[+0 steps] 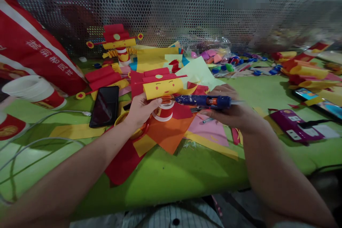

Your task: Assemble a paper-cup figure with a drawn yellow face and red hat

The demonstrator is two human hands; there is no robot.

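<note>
The figure [163, 87] is over coloured paper [171, 133] on the desk [181, 181], held near its pleated neck [168, 98] by the left hand [143, 109]; the right hand [231, 112] grips a glue gun [192, 100], tip at the neck. A phone [104, 107] lies to the left, cups [49, 94] farther out

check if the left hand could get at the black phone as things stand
Probably yes: the black phone lies near the left hand with nothing seen on top, though that hand would first have to release the paper figure.
</note>
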